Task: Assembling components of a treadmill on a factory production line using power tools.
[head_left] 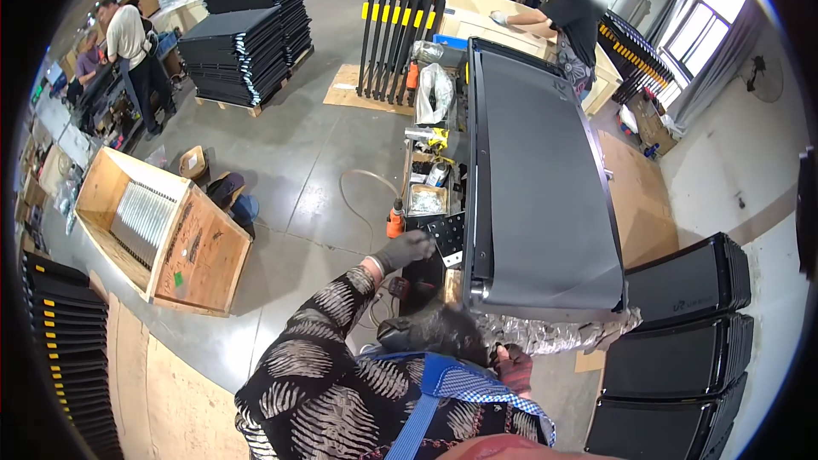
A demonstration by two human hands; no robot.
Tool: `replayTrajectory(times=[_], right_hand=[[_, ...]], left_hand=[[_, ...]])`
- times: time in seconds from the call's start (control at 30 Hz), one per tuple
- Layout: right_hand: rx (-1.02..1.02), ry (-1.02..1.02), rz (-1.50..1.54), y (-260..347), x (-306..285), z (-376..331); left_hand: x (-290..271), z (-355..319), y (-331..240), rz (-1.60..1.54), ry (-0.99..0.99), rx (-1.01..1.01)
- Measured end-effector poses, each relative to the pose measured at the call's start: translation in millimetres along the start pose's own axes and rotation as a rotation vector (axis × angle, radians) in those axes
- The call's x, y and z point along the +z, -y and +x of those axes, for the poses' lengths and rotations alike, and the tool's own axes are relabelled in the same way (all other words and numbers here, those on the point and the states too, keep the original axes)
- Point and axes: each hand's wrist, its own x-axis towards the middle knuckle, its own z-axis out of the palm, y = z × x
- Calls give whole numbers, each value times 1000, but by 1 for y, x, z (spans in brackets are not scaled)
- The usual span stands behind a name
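A long treadmill deck [545, 179] with a dark grey belt stretches away from me, its near end beside my body. My left hand [406, 250], in a dark grey glove, reaches to the left of the deck with its fingers curled. Nearby are a black plate with holes [446, 237] and an orange-and-black power tool [395, 220]; what the fingers hold is hidden. Close to my waist, below the deck's near end, my right hand [514, 368] wears a dark red glove. Its fingers are closed, and their contents cannot be made out.
Parts bins [428, 198] line the deck's left side. A wooden crate [200, 243] stands on the floor at left. Black panels [673, 366] are stacked at lower right. Black frames [400, 30] stand farther off; a co-worker [569, 21] leans over a box at the far end.
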Motion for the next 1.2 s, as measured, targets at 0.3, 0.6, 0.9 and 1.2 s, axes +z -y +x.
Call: replayTrajectory(times=[0.3,0.6,0.9,1.2], right_hand=[[-69,-45,-8,-33,7,9],[-152,-82,-152,-44,11,5],[-195,-135,-111,-52,13,9],[-132,-79,-152,-4,13,-2]], left_hand=[[-112,-104,70,-264,-847,-217],[-102,-144,332,760,-96,-97],[-9,-135,298,-390,-216,-263],[-11,-159,172,-17,-416,-420]])
